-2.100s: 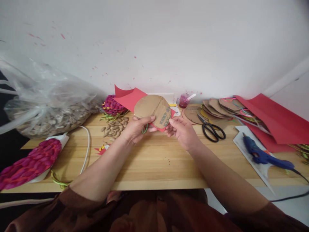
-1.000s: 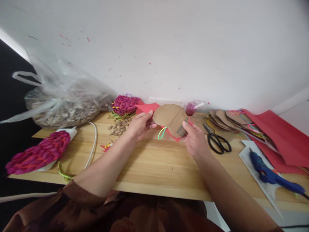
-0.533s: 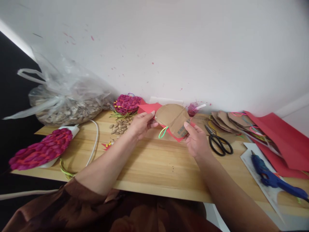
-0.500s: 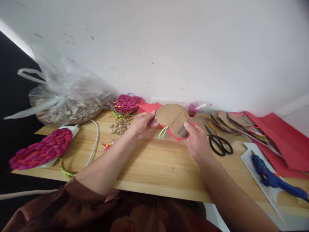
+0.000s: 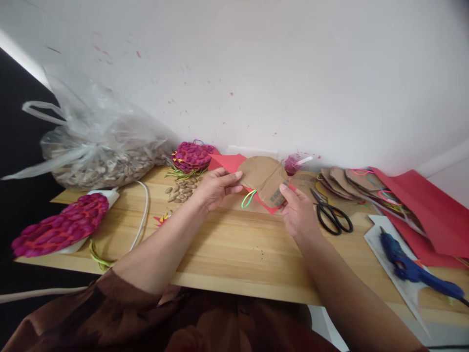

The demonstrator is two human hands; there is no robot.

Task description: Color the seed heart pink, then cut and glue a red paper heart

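Above the back of the wooden table (image 5: 227,254), both my hands hold a round brown cardboard piece (image 5: 264,177) backed with red paper (image 5: 229,161). My left hand (image 5: 216,188) pinches its left edge, thumb on top. The lower right edge, near some printed lettering, is pinched by my right hand (image 5: 298,212). A green and orange loop (image 5: 248,198) hangs from under the cardboard between the hands.
Black scissors (image 5: 331,215) lie right of my right hand. A blue glue gun (image 5: 410,264) rests on white paper at the right. Cardboard cutouts (image 5: 344,182) and red sheets (image 5: 421,205) sit far right. A plastic bag of seeds (image 5: 95,156), loose seeds (image 5: 181,189) and magenta seed ornaments (image 5: 58,230) lie left.
The cardboard piece has been turned and lowered toward the table, and the coloured loop now hangs out below it. My view has shifted to the left.
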